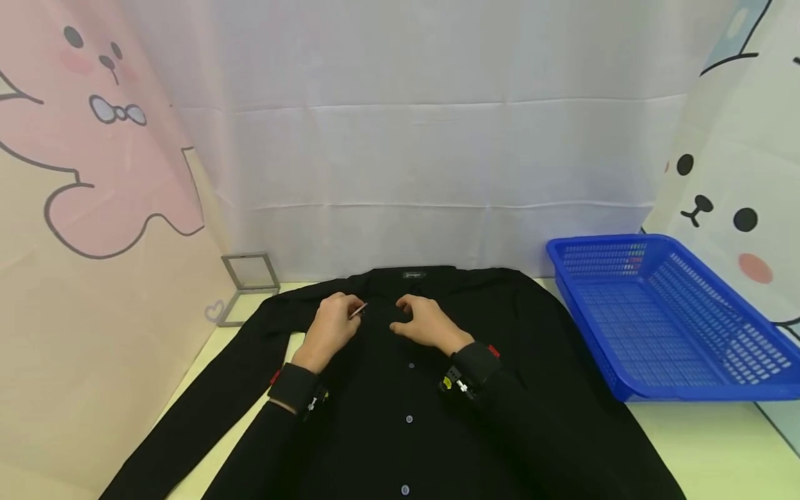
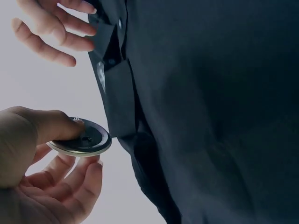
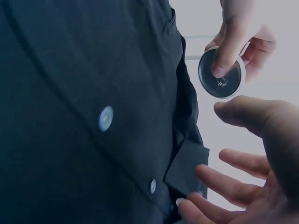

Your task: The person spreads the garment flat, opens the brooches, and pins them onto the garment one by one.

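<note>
A black button-up shirt (image 1: pixel 369 430) lies spread out, collar at the far side. Above its upper chest, my left hand (image 1: pixel 334 326) pinches a round pin badge (image 1: pixel 358 310) between thumb and fingers. The thumb presses on the badge's dark back (image 3: pixel 230 89), and a pale rim shows around it. To the right, my right hand (image 1: pixel 431 325) hovers over the shirt with loosely bent, parted fingers and nothing in them. In the right wrist view its thumb (image 3: pixel 247 112) is close below the badge. The shirt's collar (image 2: pixel 120 100) appears beyond both hands in the left wrist view.
A blue plastic basket (image 1: pixel 675 389) stands on the table at the right. A grey square frame (image 1: pixel 275 271) is at the back left, near the shirt's shoulder. White cloth (image 1: pixel 400 153) hangs behind the table, with printed cartoon panels at both sides.
</note>
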Demonstrator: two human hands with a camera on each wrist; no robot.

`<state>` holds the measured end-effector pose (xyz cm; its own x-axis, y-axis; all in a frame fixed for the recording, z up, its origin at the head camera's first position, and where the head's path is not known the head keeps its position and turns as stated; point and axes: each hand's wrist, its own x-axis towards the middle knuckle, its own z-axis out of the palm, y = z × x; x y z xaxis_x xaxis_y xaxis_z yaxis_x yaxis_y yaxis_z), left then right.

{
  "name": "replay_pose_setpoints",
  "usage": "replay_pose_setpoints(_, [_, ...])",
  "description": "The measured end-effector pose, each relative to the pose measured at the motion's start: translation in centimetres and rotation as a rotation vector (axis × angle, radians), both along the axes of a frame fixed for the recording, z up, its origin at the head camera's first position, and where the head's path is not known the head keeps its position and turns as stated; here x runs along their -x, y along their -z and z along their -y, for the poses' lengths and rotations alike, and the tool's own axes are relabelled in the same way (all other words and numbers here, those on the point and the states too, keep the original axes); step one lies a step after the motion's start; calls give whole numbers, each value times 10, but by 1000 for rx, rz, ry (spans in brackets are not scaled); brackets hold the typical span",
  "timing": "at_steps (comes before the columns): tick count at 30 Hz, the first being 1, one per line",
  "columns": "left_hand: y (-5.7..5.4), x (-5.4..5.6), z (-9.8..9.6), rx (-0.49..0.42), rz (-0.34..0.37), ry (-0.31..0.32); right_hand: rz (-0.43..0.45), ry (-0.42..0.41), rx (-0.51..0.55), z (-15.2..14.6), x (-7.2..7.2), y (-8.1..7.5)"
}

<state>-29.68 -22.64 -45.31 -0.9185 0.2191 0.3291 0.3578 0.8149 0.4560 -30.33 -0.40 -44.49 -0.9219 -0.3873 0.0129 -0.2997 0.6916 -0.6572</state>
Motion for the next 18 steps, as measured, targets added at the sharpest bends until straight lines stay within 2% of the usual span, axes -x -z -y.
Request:
replay_pose_setpoints(6, [1,2,17,-134,23,-25,-7,-13,18,12,2,-5])
replay_pose_setpoints(11, [3,2,29,-173,28,-50,-11,-28,12,19,6,-7])
replay_pose_setpoints(18, [11,1,36,-245,110,-104,7,-38,40,31,14,-3])
